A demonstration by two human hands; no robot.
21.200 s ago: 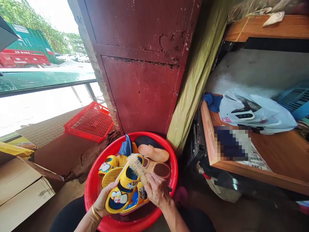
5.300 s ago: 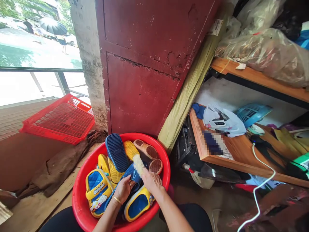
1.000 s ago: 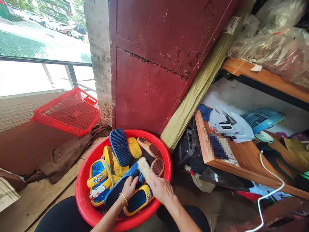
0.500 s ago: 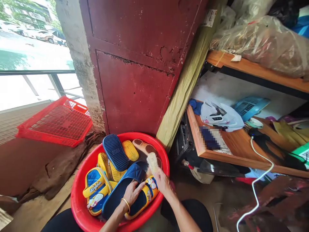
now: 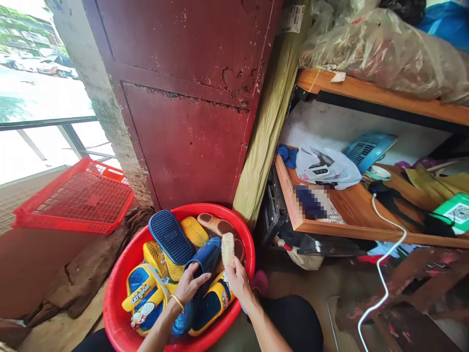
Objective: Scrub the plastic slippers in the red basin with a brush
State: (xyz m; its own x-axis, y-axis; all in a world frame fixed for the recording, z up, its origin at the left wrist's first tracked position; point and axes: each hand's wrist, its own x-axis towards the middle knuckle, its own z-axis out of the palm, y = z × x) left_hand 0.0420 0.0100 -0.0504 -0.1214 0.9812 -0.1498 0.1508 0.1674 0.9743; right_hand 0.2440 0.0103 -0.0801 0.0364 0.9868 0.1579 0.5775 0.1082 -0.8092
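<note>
My left hand [image 5: 188,284] grips a dark blue slipper [image 5: 207,256] by its strap, the fingers partly tucked behind it. The slipper is tilted up on its side over the basin. In my right hand [image 5: 239,282] is a pale scrubbing brush [image 5: 227,248], bristles facing left, close beside the slipper. Both hands are over a red basin [image 5: 113,281] filled with footwear. In it lie a yellow and blue sandal [image 5: 144,296], another patterned slipper [image 5: 212,305], an upturned blue sole [image 5: 171,236], a yellow sole [image 5: 195,231] and a beige sole [image 5: 216,224].
Behind the basin stands a dark red door [image 5: 186,137], with an olive wrapped roll [image 5: 262,137] leaning beside it. A red plastic crate [image 5: 80,198] sits at left. On the right, a wooden shelf [image 5: 351,234] carries a blue fan [image 5: 372,150] and a white bag [image 5: 326,166]; a white cable [image 5: 383,274] hangs down.
My left hand has turned the blue slipper from lying flat to a tilt on its side. The brush stays in my right hand, now more upright. The view has shifted slightly right.
</note>
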